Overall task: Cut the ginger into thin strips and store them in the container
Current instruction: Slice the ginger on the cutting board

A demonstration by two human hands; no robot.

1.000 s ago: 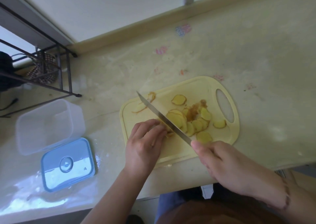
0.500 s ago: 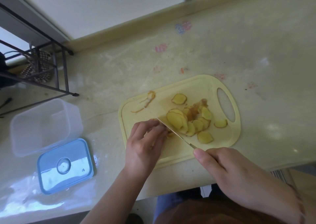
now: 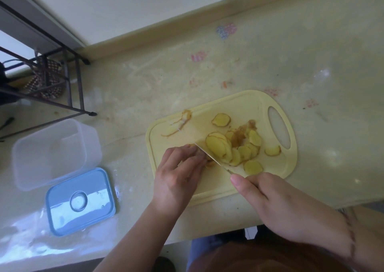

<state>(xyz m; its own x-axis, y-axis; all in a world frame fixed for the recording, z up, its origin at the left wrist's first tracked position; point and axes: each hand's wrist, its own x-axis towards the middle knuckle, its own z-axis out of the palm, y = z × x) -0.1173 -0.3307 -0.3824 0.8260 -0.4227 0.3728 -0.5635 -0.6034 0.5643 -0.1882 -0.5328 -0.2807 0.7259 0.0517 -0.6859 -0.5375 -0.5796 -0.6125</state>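
Fingers (image 3: 188, 157) of the left hand (image 3: 176, 178) curl down onto the small remaining piece of ginger (image 3: 204, 157) at the near-left of the pale yellow plastic cutting board (image 3: 270, 101), probably to pin it against the thin steel knife (image 3: 209, 155); the piece is mostly hidden, so its long axis cannot be told. The right hand (image 3: 291, 207) grips the handle, forefinger stretched along the spine, blade running diagonally across the board. Cut yellow ginger slices (image 3: 234, 149) lie right of the blade. Left of the board on the bench (image 3: 311, 53) stands the clear rectangular plastic container (image 3: 49, 153).
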